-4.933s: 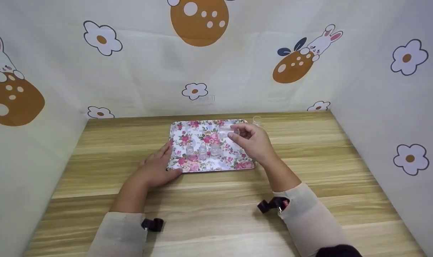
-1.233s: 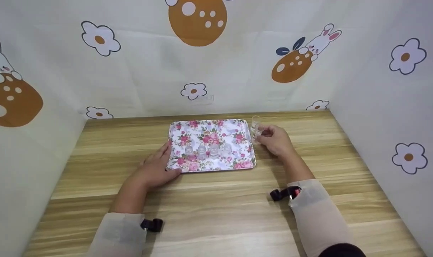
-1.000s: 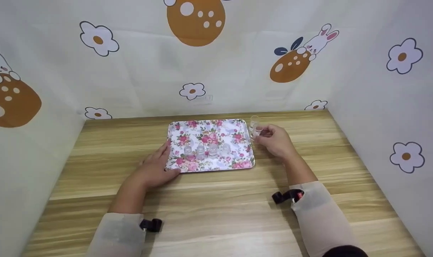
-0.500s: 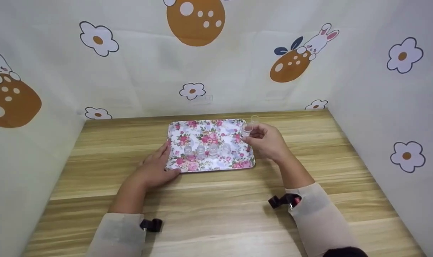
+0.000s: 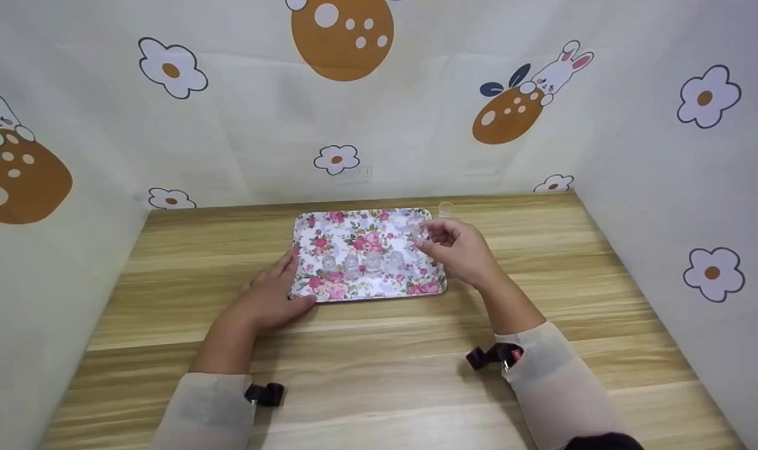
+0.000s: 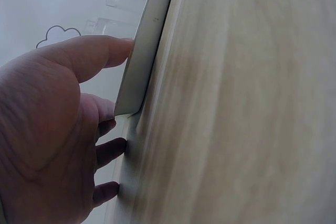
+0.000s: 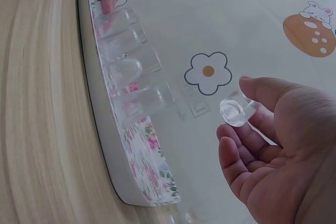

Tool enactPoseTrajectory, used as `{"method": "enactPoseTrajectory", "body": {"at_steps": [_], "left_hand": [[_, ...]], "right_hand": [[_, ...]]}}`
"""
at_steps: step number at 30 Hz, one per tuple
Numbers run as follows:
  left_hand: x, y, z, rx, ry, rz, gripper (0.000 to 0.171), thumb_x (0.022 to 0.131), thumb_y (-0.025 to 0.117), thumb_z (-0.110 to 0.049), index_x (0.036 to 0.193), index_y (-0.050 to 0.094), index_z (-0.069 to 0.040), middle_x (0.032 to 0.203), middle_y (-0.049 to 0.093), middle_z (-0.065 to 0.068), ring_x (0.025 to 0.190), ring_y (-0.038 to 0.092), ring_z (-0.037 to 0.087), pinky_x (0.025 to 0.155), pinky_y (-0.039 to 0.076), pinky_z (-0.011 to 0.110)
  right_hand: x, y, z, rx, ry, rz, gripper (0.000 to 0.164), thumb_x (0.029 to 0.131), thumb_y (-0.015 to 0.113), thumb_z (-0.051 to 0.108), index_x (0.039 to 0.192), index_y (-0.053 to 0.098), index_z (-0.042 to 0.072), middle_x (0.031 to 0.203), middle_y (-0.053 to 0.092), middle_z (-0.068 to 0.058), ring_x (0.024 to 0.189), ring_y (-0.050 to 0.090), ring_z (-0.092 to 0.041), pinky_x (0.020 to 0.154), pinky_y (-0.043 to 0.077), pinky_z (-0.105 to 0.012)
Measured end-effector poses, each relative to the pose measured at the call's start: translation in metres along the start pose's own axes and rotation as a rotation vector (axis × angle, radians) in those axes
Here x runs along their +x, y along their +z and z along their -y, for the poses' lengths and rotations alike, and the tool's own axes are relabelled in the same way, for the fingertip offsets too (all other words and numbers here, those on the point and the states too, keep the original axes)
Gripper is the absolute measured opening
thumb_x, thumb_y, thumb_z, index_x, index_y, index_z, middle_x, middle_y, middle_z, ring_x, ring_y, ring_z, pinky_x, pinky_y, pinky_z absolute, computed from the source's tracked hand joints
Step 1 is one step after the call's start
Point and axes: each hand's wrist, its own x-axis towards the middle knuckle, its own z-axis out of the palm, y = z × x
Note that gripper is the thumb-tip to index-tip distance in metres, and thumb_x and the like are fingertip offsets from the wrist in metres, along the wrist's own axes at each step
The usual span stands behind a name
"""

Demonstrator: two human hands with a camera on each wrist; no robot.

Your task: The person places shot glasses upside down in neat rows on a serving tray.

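My right hand (image 5: 466, 253) pinches a small clear shot glass (image 7: 236, 109) between thumb and fingers, above the right part of the flowered tray (image 5: 369, 224). In the right wrist view, the glass is tipped with its thick base towards the camera. Several clear shot glasses (image 5: 374, 264) stand in a row along the tray's front half. At the tray's front left corner rests my left hand (image 5: 269, 301). Its thumb touches the front wall and the fingers lie along the left side, as the left wrist view also shows.
Another clear glass (image 5: 446, 209) stands on the wooden table (image 5: 366, 369) just beyond the tray's back right corner, partly behind my right hand. A pale printed curtain (image 5: 254, 131) closes off the back and both sides.
The glass held earlier now stands at the row's right end. My right hand took another glass from beside the tray and moved left over the tray with it. My left hand stays put.
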Motion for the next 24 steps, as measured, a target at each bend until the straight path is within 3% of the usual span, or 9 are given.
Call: {"method": "enactPoseTrajectory", "body": {"at_steps": [8,18,24], "left_hand": [[0.0012,0.0004,0.0002,-0.003,0.004,-0.003,0.102,0.101,0.059,-0.061,0.174,0.004,-0.015,0.184,-0.004,0.004,0.166,0.008,0.052,0.129,0.004,0.079],[0.0015,0.0000,0.0012,0.012,0.002,0.002,0.102,0.101,0.057,-0.062,0.173,0.004,-0.014,0.184,-0.004,0.005,0.165,0.008,0.055,0.127,0.003,0.081],[-0.0013,-0.0012,-0.0017,0.009,0.000,0.002,0.101,0.101,0.057,-0.061,0.173,0.005,-0.014,0.184,-0.004,0.003,0.166,0.007,0.052,0.128,0.004,0.081]], "right_hand": [[-0.0007,0.0016,0.0020,0.010,0.015,-0.038,0.039,0.095,0.083,0.019,0.131,0.075,0.010,0.121,0.074,-0.014,0.097,0.069,-0.018,0.077,0.060,-0.020],[0.0001,0.0039,-0.0005,0.075,0.012,-0.082,0.037,0.089,0.088,0.012,0.124,0.077,0.006,0.113,0.074,-0.011,0.095,0.069,-0.015,0.081,0.061,-0.019],[0.0014,0.0053,-0.0048,0.071,0.011,-0.126,0.038,0.089,0.088,0.011,0.124,0.076,0.003,0.106,0.068,-0.009,0.083,0.061,-0.013,0.067,0.057,-0.018]]}}
